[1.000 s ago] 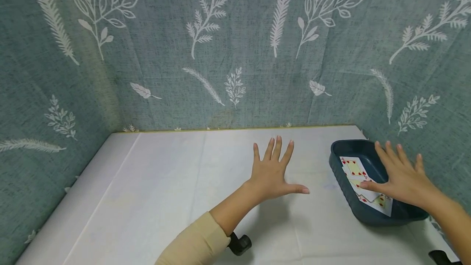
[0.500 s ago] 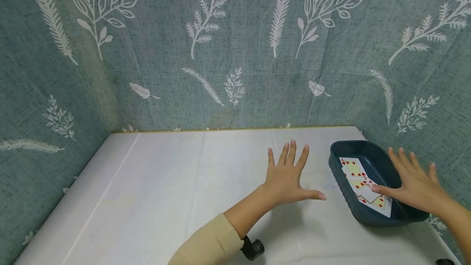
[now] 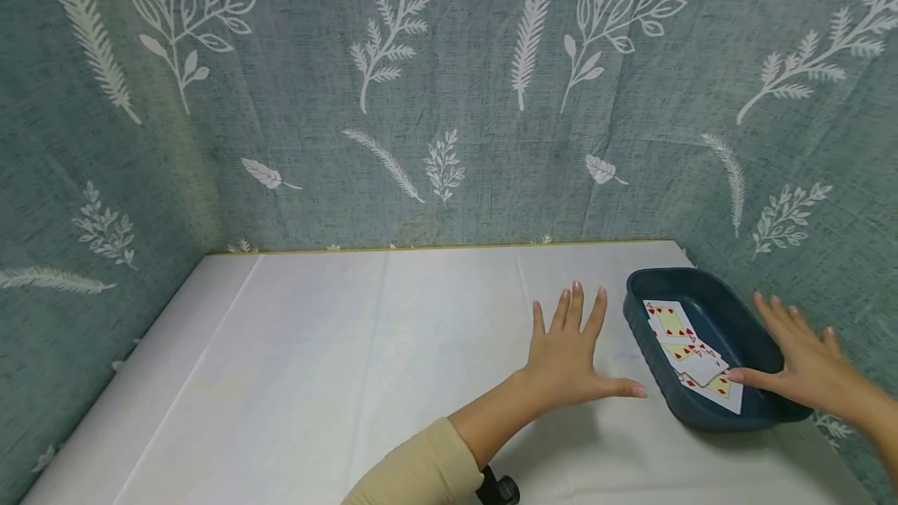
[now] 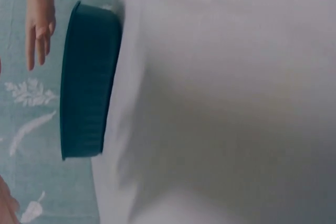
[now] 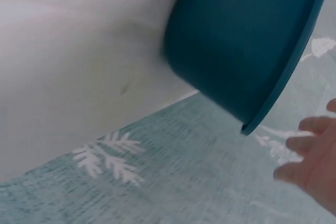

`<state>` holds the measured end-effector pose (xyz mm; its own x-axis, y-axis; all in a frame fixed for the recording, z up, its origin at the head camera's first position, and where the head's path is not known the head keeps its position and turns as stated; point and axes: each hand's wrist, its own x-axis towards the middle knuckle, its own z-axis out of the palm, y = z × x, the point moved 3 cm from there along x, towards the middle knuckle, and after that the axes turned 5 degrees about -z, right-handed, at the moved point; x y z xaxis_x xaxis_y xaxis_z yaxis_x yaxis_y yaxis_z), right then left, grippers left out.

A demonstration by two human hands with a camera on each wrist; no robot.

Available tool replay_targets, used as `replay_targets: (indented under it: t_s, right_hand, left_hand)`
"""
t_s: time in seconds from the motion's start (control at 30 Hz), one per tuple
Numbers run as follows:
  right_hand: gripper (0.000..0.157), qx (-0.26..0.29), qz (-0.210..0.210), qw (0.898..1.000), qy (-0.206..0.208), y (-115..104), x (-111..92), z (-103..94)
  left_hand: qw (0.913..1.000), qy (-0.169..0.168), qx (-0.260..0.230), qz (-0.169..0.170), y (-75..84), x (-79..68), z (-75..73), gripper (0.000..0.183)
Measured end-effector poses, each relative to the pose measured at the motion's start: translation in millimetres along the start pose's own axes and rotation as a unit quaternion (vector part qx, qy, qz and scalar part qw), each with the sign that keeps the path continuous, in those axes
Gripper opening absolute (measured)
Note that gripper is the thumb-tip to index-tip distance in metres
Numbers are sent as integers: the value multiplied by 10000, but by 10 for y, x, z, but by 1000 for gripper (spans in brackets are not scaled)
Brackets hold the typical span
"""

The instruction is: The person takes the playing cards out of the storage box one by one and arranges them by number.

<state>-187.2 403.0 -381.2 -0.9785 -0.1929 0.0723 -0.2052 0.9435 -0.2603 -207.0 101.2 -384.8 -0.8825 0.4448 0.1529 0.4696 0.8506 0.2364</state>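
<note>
A dark blue-green plastic basin (image 3: 634, 318) stands at the right of the white table. Several playing cards (image 3: 691, 353), with red hearts and diamonds visible, lie overlapping along its left side. My left hand (image 3: 567, 369) hovers over the table left of the basin, fingers spread and holding nothing. My right hand (image 3: 807, 369) is spread above the basin's right rim, its thumb extending over the inside near the cards. Whether that hand touches the rim I cannot tell. The right wrist view shows its fingers (image 5: 302, 145) apart from the basin's wall (image 5: 236, 40).
A white cloth covers the table (image 3: 281, 380). Grey-green curtains (image 3: 449, 100) with white leaf prints stand along the back and both sides. The basin sits close to the right curtain. A black strap piece (image 3: 500, 489) shows under my left wrist.
Both hands have moved to the right and slightly toward me, fingers still spread. More of the basin's inside shows now. The basin and cards stay in place.
</note>
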Motion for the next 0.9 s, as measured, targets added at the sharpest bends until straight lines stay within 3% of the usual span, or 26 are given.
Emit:
replay_targets:
  t_s: [0.3, 0.63, 0.9]
  right_hand:
    - [120, 1063, -345, 9937, -85, 151, -55, 74]
    - [114, 1246, 7, 9913, -416, 376, -160, 151]
    - [110, 1513, -50, 9875, -441, 538, -218, 242]
  left_hand:
    - [9991, -210, -326, -164, 173, 42, 139, 117]
    - [9972, 17, -752, 32, 354, 66, 284, 120]
    - [9889, 48, -1476, -134, 417, 111, 391, 119]
